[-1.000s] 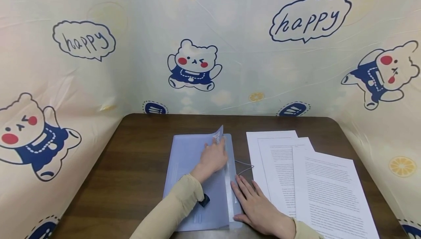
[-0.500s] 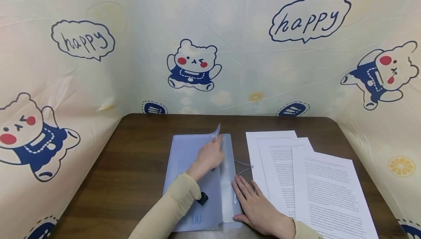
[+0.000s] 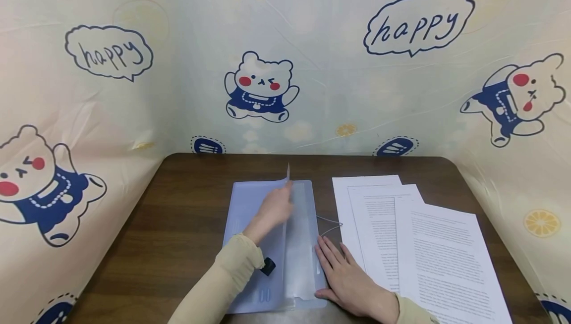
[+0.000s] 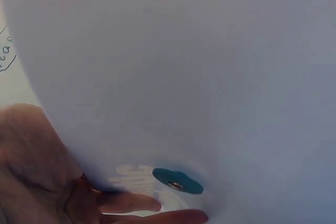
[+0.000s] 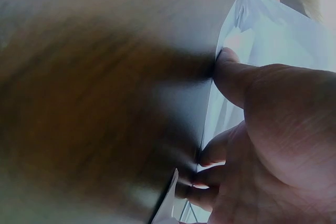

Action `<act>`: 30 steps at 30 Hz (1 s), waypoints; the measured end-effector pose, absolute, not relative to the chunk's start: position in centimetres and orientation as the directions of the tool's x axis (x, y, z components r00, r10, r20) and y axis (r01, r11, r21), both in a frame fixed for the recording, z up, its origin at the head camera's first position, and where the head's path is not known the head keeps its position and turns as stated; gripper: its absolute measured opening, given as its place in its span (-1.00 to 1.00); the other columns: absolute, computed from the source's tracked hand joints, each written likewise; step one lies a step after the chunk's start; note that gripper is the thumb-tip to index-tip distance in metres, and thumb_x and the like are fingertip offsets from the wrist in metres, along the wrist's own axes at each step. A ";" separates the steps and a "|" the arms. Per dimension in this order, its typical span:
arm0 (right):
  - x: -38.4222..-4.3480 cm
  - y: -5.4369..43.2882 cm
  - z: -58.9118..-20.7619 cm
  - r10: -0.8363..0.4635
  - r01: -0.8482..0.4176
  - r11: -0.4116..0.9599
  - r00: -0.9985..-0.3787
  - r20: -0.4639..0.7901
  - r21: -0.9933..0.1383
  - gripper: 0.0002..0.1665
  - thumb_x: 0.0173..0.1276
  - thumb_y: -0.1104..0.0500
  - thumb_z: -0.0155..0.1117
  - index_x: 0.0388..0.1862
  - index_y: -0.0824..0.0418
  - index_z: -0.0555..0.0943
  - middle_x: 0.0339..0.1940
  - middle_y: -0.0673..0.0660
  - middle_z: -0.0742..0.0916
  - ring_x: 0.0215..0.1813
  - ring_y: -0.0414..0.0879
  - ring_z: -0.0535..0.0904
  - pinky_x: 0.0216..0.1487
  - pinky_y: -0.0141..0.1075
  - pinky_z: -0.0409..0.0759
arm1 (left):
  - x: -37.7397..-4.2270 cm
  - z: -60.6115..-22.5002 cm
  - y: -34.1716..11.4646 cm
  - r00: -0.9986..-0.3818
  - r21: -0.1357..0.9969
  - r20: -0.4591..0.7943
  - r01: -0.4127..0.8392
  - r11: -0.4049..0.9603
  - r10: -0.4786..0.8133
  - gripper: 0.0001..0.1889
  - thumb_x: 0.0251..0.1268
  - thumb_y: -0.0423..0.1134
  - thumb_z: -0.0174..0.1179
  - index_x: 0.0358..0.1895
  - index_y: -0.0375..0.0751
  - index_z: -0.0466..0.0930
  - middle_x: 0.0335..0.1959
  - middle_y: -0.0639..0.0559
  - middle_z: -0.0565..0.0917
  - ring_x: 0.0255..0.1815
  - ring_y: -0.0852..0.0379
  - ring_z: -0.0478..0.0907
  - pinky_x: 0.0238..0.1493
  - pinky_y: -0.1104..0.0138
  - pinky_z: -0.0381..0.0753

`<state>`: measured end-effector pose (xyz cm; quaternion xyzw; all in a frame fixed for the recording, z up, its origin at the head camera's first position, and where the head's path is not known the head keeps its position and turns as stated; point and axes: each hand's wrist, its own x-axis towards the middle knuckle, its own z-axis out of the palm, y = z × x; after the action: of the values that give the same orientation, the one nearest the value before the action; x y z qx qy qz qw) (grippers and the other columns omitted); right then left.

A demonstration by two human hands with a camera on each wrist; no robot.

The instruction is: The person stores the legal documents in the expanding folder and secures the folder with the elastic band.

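A translucent blue plastic document folder point(image 3: 300, 249) lies on the table, its front cover point(image 3: 250, 195) partly lifted from the right. My left hand point(image 3: 274, 207) grips the cover near its upper free edge, where a corner stands up. The left wrist view shows the cover close up, with a teal button point(image 4: 177, 181) just above the fingers point(image 4: 157, 217). My right hand point(image 3: 350, 274) rests flat with spread fingers along the folder's lower right edge. In the right wrist view its thumb point(image 5: 231, 72) touches that edge. A thin elastic cord point(image 3: 330, 224) sticks out from the folder's right side.
Several printed sheets point(image 3: 439, 254) lie overlapping on the right, partly behind my right hand and forearm. The brown wooden table point(image 3: 178, 215) meets a patterned cloth backdrop point(image 3: 321, 91) at the back and sides.
My left hand has moved left with the cover's edge, uncovering a wider strip of the folder's inside. The right hand has stayed in place on the right edge.
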<state>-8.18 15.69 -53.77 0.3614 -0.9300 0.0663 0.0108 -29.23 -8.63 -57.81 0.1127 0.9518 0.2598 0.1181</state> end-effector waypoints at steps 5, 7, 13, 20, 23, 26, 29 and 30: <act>-8.2 15.6 -53.5 -0.671 -0.672 0.734 -0.740 0.045 -0.103 0.11 0.66 -0.44 0.05 0.70 0.46 0.28 0.76 0.42 0.35 0.75 0.29 0.33 0.57 0.30 0.48 | -29.5 -57.9 -10.2 -0.946 0.563 -0.151 0.157 0.812 0.287 -0.09 0.41 -0.45 0.00 0.84 -0.05 -0.01 -0.71 0.20 0.39 -0.77 0.29 0.21 -0.74 0.37 0.34; -8.2 15.5 -53.4 -0.667 -0.665 0.738 -0.745 0.023 -0.118 0.11 0.66 -0.44 0.05 0.71 0.46 0.27 0.77 0.42 0.33 0.76 0.29 0.32 0.58 0.31 0.47 | -28.3 -56.1 -10.4 -0.951 0.585 -0.115 0.170 0.793 0.289 -0.15 0.47 -0.46 -0.05 0.83 -0.08 0.03 -0.71 0.19 0.33 -0.75 0.27 0.13 -0.71 0.35 0.28; -8.2 15.5 -53.2 -0.665 -0.663 0.739 -0.746 0.023 -0.119 0.11 0.65 -0.44 0.08 0.70 0.45 0.29 0.76 0.42 0.34 0.75 0.29 0.33 0.58 0.31 0.48 | -27.4 -54.6 -11.0 -0.966 0.647 -0.058 0.156 0.746 0.252 -0.31 0.64 -0.38 -0.13 0.78 -0.05 0.19 -0.66 0.17 0.34 -0.75 0.26 0.15 -0.68 0.31 0.31; -8.2 15.5 -53.3 -0.665 -0.660 0.737 -0.747 0.024 -0.145 0.12 0.64 -0.43 0.08 0.71 0.45 0.27 0.77 0.42 0.33 0.76 0.30 0.32 0.58 0.33 0.46 | -29.0 -57.2 -13.1 -0.967 0.732 -0.024 0.157 0.663 0.255 -0.36 0.68 -0.35 -0.10 0.75 0.04 0.29 -0.49 0.17 0.40 -0.62 0.24 0.27 -0.62 0.28 0.38; -8.3 15.7 -54.0 -0.669 -0.671 0.725 -0.740 0.071 -0.155 0.11 0.66 -0.43 0.05 0.71 0.45 0.27 0.76 0.42 0.34 0.75 0.30 0.32 0.57 0.31 0.45 | -30.0 -59.1 -14.1 -0.965 0.754 -0.012 0.164 0.637 0.263 -0.39 0.72 -0.32 -0.08 0.74 0.00 0.30 -0.44 0.11 0.44 -0.62 0.19 0.32 -0.62 0.26 0.45; -8.3 15.9 -55.2 -0.666 -0.678 0.720 -0.735 0.130 -0.149 0.11 0.67 -0.46 -0.02 0.72 0.42 0.26 0.77 0.40 0.34 0.77 0.27 0.30 0.60 0.25 0.40 | -27.5 -55.2 -13.9 -0.962 0.776 0.015 0.182 0.604 0.271 -0.42 0.74 -0.34 -0.04 0.73 -0.20 0.29 0.00 -0.19 0.74 -0.51 0.11 0.42 -0.42 0.24 0.56; -8.5 16.1 -56.2 -0.658 -0.678 0.723 -0.735 0.167 -0.135 0.13 0.66 -0.51 -0.10 0.72 0.40 0.27 0.77 0.38 0.35 0.77 0.24 0.30 0.60 0.20 0.36 | -24.9 -51.2 -13.7 -0.960 0.807 0.040 0.194 0.558 0.276 -0.40 0.75 -0.35 -0.04 0.74 -0.28 0.22 0.41 -0.36 0.63 -0.49 0.09 0.40 -0.32 0.24 0.52; -8.5 16.1 -56.2 -0.656 -0.676 0.724 -0.736 0.164 -0.138 0.14 0.65 -0.51 -0.09 0.72 0.40 0.27 0.77 0.37 0.35 0.77 0.24 0.29 0.60 0.21 0.36 | -24.0 -49.6 -13.5 -0.964 0.818 0.028 0.174 0.548 0.264 -0.39 0.74 -0.37 -0.03 0.75 -0.28 0.20 0.53 -0.40 0.54 -0.46 0.06 0.42 -0.27 0.21 0.54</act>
<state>-8.48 16.11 -56.18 0.3593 -0.9270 0.0942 0.0517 -23.97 -13.51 -49.63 0.1247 0.8783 0.4589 0.0491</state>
